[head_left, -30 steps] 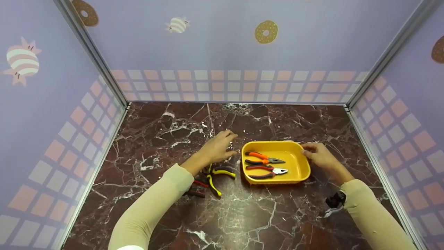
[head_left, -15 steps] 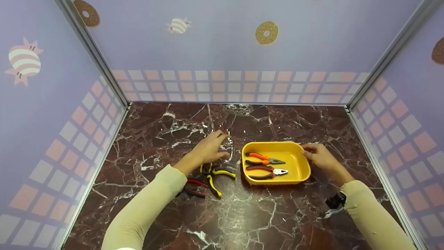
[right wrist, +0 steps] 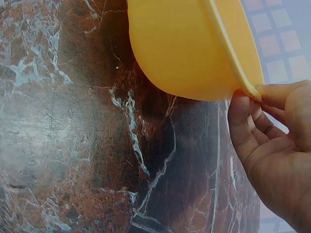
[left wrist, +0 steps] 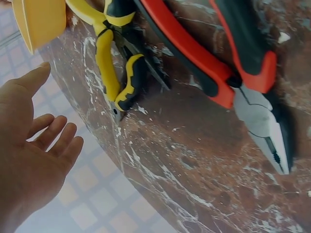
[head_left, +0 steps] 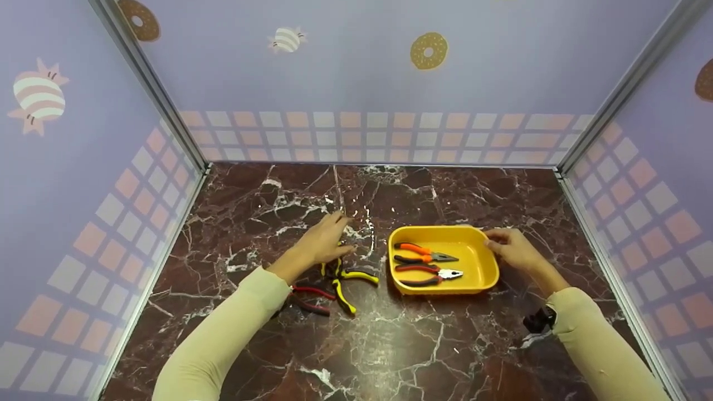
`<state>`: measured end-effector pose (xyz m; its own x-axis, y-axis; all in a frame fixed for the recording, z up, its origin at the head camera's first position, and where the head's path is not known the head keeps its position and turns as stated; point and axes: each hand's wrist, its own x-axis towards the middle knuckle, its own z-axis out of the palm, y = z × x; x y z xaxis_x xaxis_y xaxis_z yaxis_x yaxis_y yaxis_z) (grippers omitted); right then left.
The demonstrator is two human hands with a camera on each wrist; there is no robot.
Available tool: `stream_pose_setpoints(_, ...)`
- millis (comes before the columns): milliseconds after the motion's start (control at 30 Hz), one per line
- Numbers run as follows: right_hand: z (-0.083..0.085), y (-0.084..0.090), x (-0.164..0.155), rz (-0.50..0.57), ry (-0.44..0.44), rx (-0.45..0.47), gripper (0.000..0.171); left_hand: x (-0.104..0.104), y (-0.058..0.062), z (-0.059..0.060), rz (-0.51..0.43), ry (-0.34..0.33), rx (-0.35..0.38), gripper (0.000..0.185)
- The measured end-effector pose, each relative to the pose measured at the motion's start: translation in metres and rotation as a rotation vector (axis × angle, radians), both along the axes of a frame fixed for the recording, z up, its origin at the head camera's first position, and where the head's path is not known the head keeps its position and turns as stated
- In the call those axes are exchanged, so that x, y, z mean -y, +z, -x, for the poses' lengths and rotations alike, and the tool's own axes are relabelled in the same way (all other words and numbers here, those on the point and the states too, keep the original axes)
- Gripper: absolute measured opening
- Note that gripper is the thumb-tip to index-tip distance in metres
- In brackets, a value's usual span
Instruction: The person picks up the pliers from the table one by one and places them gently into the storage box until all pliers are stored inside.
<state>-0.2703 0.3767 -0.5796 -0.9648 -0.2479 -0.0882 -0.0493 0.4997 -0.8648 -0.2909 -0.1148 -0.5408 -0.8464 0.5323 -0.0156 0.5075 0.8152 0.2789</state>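
My left hand (head_left: 320, 242) is held over the table with fingers extended and nothing in its grasp. Just below it, yellow-and-black pliers (head_left: 346, 301) lie with their handles spread, the upper part partly covered by the hand. Beside them are red-and-black pliers (head_left: 313, 308), half hidden by the left wrist; their silver head (left wrist: 257, 116) shows in the left wrist view. My right hand (head_left: 515, 249) pinches the right rim of a yellow plastic tray (head_left: 478, 267) between thumb and fingers. Inside the tray lie orange-and-black needle-nose pliers (head_left: 426, 256) and red-and-black combination pliers (head_left: 431, 274).
The dark red marbled tabletop (head_left: 379, 356) is enclosed by lilac panels (head_left: 356, 67) at the back and both sides, joined by metal corner strips. Small white flecks (head_left: 367, 223) show on the table behind the left hand.
My left hand has drawn back leftward from beside the tray to above the yellow-and-black pliers. My right hand and the tray have stayed in place.
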Motion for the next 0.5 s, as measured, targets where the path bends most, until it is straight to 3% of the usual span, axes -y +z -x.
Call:
stream_pose_setpoints(267, -0.001, 0.0, 0.001, 0.038, -0.014, 0.03, 0.033, 0.008, -0.006, -0.005, 0.046, 0.071, 0.024, 0.082)
stream_pose_setpoints(500, 0.0, -0.001, 0.0, 0.005, -0.016, 0.027, 0.033, 0.013, -0.011, -0.009, 0.055, 0.099, 0.047, 0.085)
